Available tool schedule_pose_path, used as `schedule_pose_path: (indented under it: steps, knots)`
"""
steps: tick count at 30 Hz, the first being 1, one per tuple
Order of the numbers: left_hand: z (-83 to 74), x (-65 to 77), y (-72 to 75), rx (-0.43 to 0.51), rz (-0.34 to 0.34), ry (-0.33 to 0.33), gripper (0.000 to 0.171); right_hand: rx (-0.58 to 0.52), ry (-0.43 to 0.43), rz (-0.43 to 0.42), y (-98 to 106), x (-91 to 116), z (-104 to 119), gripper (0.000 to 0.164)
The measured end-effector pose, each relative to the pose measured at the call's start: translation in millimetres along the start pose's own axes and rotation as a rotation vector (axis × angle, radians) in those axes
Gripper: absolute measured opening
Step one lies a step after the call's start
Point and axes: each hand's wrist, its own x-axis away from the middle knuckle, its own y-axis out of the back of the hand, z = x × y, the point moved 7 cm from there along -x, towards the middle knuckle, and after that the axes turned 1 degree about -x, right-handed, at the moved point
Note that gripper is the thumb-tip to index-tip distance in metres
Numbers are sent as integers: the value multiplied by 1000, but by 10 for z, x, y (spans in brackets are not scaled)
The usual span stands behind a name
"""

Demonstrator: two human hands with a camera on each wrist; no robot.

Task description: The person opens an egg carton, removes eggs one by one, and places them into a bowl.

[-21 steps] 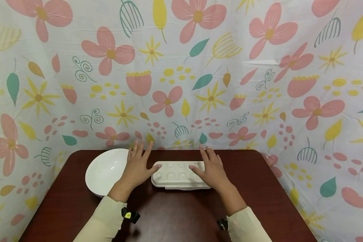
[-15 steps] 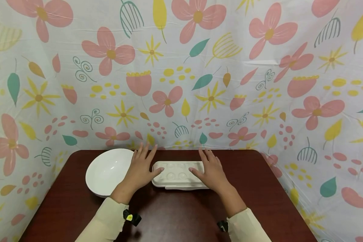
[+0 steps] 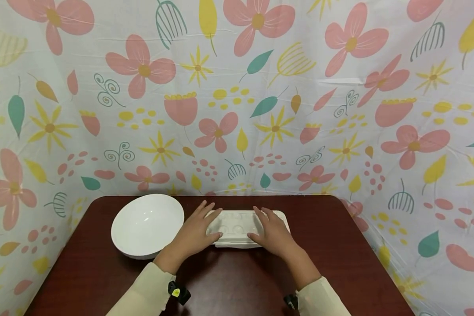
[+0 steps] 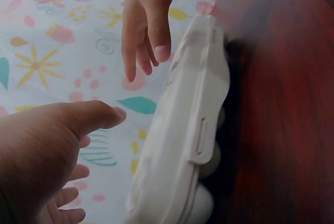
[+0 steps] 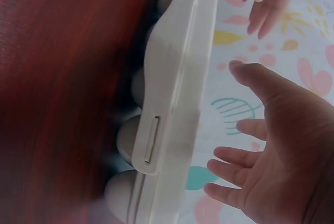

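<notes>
A closed white egg carton (image 3: pixel 237 227) lies on the dark red table (image 3: pixel 229 281), its lid up. My left hand (image 3: pixel 197 230) is spread over the carton's left end and my right hand (image 3: pixel 272 231) over its right end, fingers straight. In the left wrist view my left hand (image 4: pixel 57 151) has a gap between thumb and carton (image 4: pixel 182 145), with the right hand's fingers (image 4: pixel 143 31) beyond. The right wrist view has my right hand (image 5: pixel 276 145) splayed just off the carton (image 5: pixel 177 88). Neither hand grips anything.
A white bowl (image 3: pixel 147 226) sits left of the carton, close to my left hand. A flowered cloth (image 3: pixel 237 109) hangs behind and to both sides of the table. Bare tabletop lies right of the carton and along the near edge.
Both hands have drawn inward, from the carton's outer ends to over its lid. The carton now sits slightly further right, and the bowl is uncovered.
</notes>
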Motion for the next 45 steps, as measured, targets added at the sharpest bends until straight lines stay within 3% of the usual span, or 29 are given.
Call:
schedule_pose_path:
  steps: [11,18,27,37,45]
  knots:
    - [-86,26,-345,-49,39,-55,61,53,71,-11,-136,58,-6,61]
    - [-152,44,-384,-101,-6,-65,59,135,142,-57,-155,101,20,62]
    - [-157,64,-532,-193,-2,-60,64,191,179,-48,-247,153,-14,76]
    - [-218,38,-674,-409,-101,-92,71,363,260,-91,-352,156,30,76]
    - [-231,57,-699,-504,-218,-126,70,514,257,-154,-425,148,120,58]
